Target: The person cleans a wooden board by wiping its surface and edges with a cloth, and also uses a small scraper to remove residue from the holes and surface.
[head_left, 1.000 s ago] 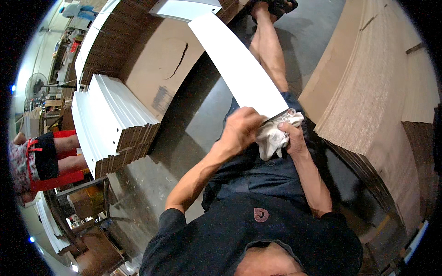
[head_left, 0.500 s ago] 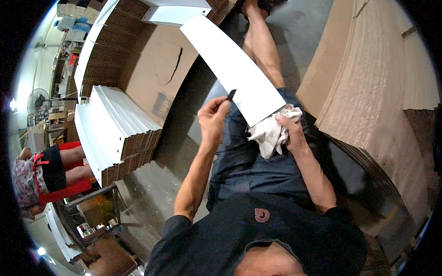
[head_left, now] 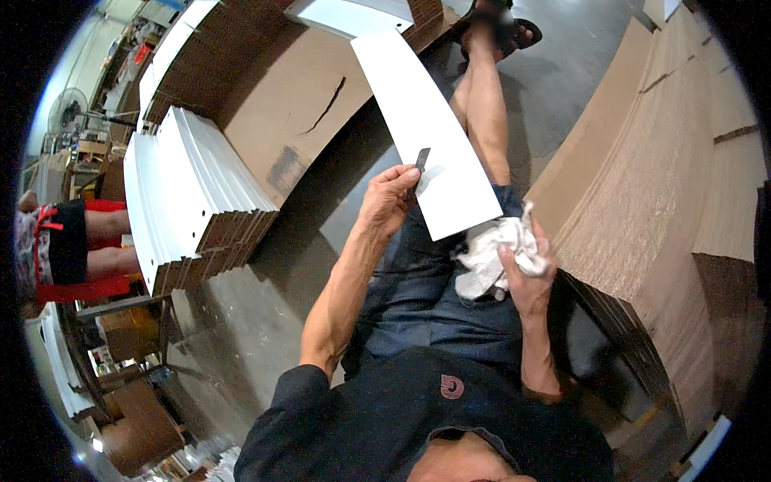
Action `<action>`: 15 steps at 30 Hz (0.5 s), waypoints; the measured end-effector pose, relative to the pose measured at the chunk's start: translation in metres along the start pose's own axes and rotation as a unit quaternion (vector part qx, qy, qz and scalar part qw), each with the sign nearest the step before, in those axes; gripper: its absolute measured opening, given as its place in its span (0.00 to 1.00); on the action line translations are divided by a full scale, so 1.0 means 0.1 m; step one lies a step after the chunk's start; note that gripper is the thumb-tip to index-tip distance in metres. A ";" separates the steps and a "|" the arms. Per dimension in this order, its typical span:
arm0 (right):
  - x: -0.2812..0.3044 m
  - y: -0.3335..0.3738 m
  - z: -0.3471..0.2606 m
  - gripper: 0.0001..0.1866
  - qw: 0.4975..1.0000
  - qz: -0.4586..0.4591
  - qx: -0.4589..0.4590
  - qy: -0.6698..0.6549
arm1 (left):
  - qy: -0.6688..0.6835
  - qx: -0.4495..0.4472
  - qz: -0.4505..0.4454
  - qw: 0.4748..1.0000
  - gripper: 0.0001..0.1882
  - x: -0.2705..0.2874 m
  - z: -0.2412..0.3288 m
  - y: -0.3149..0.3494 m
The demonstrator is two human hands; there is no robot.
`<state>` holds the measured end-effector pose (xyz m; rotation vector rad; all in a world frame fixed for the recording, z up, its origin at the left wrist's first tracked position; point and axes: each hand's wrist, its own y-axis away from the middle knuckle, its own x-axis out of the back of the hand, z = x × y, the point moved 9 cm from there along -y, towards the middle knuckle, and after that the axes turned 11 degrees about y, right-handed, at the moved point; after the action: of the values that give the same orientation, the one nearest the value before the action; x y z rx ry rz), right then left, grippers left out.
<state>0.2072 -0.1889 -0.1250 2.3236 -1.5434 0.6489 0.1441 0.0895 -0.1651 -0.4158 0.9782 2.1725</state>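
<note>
A long white panel [head_left: 426, 128] lies lengthwise over my thighs, its far end by the cardboard and its near end close to my lap. My left hand [head_left: 388, 197] is closed on a small flat black strip [head_left: 422, 163], pinched between thumb and fingers and held upright at the panel's left edge. What kind of tool the strip is I cannot make out. In my right hand [head_left: 528, 277] is a crumpled white cloth [head_left: 498, 253], bunched just off the panel's near right corner.
Stacked white panels [head_left: 189, 185] stand on the left beside a large cardboard sheet [head_left: 281, 120]. Tall stacks of brown boards [head_left: 626, 185] rise on the right. Another person [head_left: 68, 241] is at the far left, near a fan [head_left: 68, 111]. Grey floor [head_left: 562, 48] shows beyond my feet.
My right hand has drawn the cloth off the panel's near end, toward me and to the right. The left hand and black strip have shifted rightward over the panel's edge. The whole view has turned slightly.
</note>
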 end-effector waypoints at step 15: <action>-0.32 -0.48 -0.38 0.19 0.990 0.020 0.114 0.074 | 0.020 -0.052 -0.127 0.990 0.07 -0.54 0.61 0.24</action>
<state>0.2329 -0.1268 -0.1078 2.3447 -1.5225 1.0339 0.1646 0.0987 -0.0832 -0.6019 0.7898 1.9949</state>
